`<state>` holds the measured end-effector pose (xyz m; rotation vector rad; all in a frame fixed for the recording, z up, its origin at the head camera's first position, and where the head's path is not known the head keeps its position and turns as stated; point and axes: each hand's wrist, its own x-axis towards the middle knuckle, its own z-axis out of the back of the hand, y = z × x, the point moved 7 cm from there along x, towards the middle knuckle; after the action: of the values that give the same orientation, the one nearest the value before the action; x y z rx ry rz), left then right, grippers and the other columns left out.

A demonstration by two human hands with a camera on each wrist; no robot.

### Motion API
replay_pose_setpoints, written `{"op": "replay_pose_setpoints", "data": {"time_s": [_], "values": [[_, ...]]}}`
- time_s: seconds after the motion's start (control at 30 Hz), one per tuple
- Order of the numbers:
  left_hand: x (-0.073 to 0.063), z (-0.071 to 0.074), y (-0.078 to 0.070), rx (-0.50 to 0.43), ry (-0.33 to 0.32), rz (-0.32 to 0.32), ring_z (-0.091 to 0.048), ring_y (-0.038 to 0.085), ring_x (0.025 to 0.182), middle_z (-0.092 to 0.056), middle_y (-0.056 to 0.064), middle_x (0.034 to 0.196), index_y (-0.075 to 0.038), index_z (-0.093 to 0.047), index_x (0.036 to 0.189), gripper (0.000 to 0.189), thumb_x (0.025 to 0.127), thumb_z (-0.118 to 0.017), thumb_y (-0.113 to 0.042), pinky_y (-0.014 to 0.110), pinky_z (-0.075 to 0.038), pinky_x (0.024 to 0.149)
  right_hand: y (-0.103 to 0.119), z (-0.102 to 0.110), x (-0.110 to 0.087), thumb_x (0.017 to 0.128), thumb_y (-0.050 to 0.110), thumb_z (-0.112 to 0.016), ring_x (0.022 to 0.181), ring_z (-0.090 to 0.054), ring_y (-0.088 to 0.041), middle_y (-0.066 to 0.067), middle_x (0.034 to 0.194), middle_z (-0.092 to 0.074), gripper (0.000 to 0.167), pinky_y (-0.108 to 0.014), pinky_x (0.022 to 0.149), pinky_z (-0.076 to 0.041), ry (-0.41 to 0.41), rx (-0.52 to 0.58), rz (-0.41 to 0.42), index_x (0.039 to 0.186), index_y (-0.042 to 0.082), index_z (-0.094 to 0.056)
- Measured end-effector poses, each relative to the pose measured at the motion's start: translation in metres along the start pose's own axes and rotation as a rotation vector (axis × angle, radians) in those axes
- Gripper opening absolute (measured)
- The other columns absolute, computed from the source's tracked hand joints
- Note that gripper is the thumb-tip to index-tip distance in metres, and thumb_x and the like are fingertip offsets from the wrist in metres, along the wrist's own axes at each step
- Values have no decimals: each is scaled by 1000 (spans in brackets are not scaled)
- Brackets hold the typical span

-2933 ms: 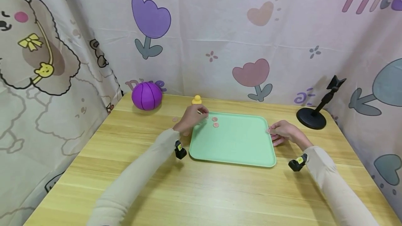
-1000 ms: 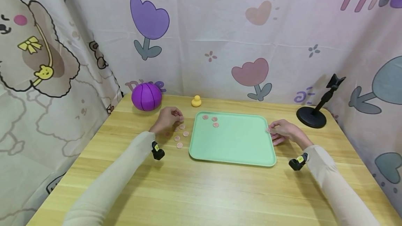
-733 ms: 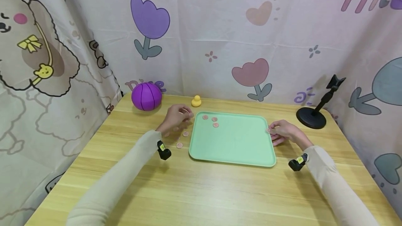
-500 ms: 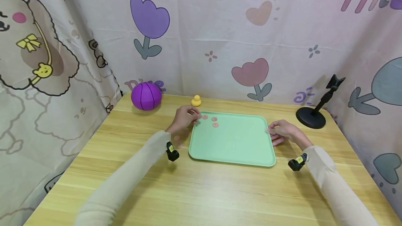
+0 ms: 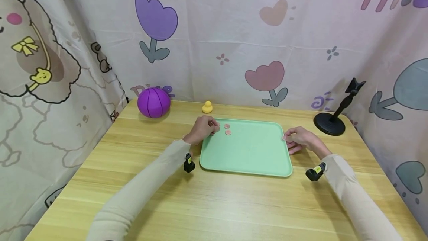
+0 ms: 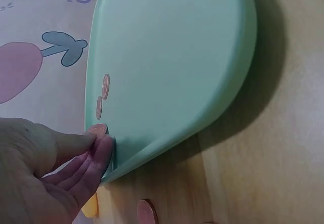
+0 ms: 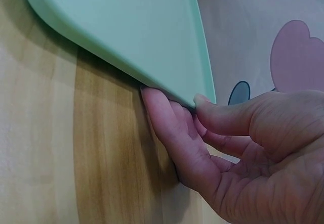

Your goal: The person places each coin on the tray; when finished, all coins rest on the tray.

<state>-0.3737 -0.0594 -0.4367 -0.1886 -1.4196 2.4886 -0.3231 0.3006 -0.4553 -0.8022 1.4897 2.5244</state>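
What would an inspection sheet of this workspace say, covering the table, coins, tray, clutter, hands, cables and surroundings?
Surface: wooden table, light-coloured.
Job's things: green tray with two coins lying in plain view; a loose coin on the table beside it.
Clutter: purple ball, yellow duck and black stand, toward the back.
Hands: left hand pinches another coin at the tray's far left corner; right hand grips its right edge.
Cables: nothing seen.
Surroundings: printed fabric behind and at both sides.

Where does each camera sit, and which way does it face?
Head: on the head, facing forward and down at the green tray; left hand, right hand and both sleeves show.
Left wrist: on that wrist, facing coins near the tray's corner; left hand shows.
Right wrist: on that wrist, facing the tray's edge; right hand shows.
Shared: head and left wrist both show coins.
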Motion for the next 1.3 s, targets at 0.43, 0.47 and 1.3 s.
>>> {"op": "replay_pose_setpoints", "data": {"time_s": [0.43, 0.47, 1.3], "values": [[2, -1, -9, 311, -27, 6, -67, 22, 81, -76, 15, 99, 3, -75, 94, 8, 95, -76, -5, 28, -55, 68, 2, -1, 0, 109, 8, -53, 73, -67, -12, -6, 84, -64, 16, -35, 71, -65, 2, -3, -2, 116, -6, -53], [2, -1, -10, 333, -30, -4, -67, 22, 83, -76, 15, 99, 2, -76, 94, 8, 95, -76, -6, 29, -55, 69, 3, -1, 0, 109, 8, -53, 73, -66, -12, -6, 83, -64, 16, -35, 71, -65, 2, -2, -1, 116, -6, -54], [-29, -32, -28, 1110, 133, -576, -54, 29, 105, -59, 12, 115, -32, -67, 141, 59, 102, -54, 9, 35, -50, 74, 1, -1, 0, 109, 6, -53, 74, -69, -13, -9, 86, -66, 20, -38, 73, -65, -9, -7, -12, 122, -10, -52]]}}
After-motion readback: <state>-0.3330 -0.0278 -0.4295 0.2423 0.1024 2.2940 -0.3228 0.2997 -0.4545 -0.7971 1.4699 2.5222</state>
